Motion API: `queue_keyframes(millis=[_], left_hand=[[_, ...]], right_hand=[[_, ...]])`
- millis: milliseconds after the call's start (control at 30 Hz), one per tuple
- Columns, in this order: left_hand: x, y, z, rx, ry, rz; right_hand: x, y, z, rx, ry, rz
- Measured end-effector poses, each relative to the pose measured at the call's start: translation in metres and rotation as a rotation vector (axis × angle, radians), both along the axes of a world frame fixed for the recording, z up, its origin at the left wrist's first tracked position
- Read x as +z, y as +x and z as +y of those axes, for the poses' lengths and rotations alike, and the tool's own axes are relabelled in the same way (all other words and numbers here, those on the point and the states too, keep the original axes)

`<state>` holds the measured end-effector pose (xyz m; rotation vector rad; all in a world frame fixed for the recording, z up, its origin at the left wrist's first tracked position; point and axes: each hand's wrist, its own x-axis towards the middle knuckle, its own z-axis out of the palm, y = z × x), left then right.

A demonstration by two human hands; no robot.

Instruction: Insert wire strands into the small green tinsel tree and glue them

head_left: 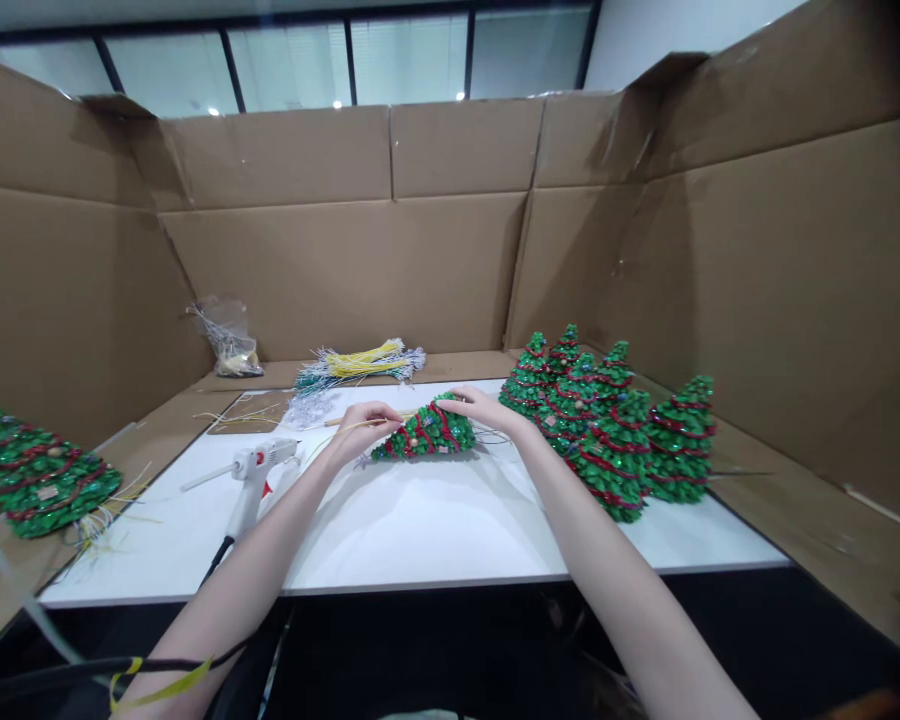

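A small green tinsel Christmas tree [426, 431] wound with a red garland lies on its side in the middle of the white table [420, 530]. My right hand [480, 408] grips its wide base end. My left hand [366, 420] is at the narrow tip and pinches a thin yellow strand against it.
A white glue gun [255, 468] stands left of my hands, its cord running off the near edge. Several finished trees [607, 420] cluster at the right; another tree [41, 480] stands far left. Yellow and silver strand bundles [360, 365] and a clear bag [229, 340] lie at the back. Cardboard walls [757, 250] surround the table.
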<state>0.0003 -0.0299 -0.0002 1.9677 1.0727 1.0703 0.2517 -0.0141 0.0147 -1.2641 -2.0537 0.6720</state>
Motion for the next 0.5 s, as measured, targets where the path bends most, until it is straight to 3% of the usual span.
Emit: queue_keyframes(millis=[500], left_hand=[[-0.0021,-0.0002,0.0012,-0.015,0.022,-0.009]], right_hand=[[0.0046,-0.0023,-0.0052,0.015,-0.029,0.024]])
